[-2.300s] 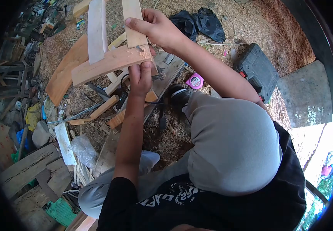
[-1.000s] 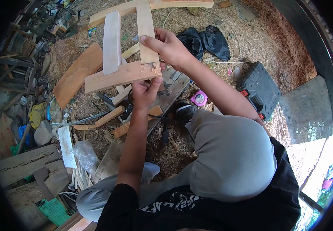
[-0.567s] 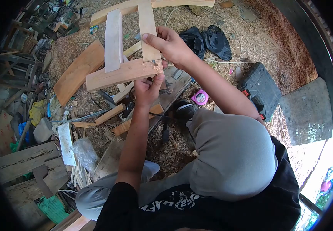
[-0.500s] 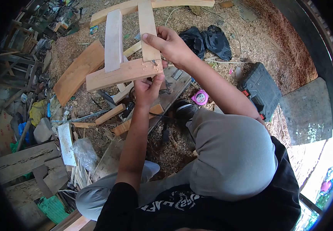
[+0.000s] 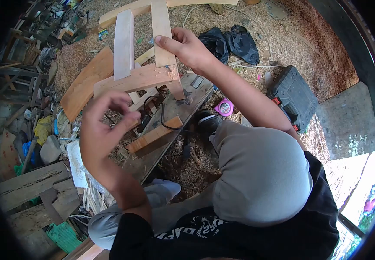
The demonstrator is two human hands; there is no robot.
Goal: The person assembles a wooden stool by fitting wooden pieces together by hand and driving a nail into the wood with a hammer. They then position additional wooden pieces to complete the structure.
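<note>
My right hand (image 5: 189,50) grips the upright slat of a pale wooden frame (image 5: 140,79), thumb on its front face and fingers wrapped behind. A metal fastener (image 5: 167,68), perhaps a screw or nail, sticks out at the joint near the slat's lower end. A second curved slat (image 5: 123,45) stands beside it, joined to the same bottom rail. My left hand (image 5: 109,125) is off the frame, lower and to its left, slightly blurred. Its thumb and curled fingers are apart with nothing between them. Below the frame lies a wooden block (image 5: 155,135) on a worn board (image 5: 191,106).
A pink tape measure (image 5: 224,107) and a black tool case (image 5: 292,99) lie to the right. Black plastic bags (image 5: 243,45) rest on shavings behind. A curved wood panel (image 5: 87,82) and piled scrap are at left. A black cable (image 5: 163,119) crosses the board.
My left hand has let go of the frame's bottom rail and moved down and left. The frame has shifted slightly left, still in my right hand.
</note>
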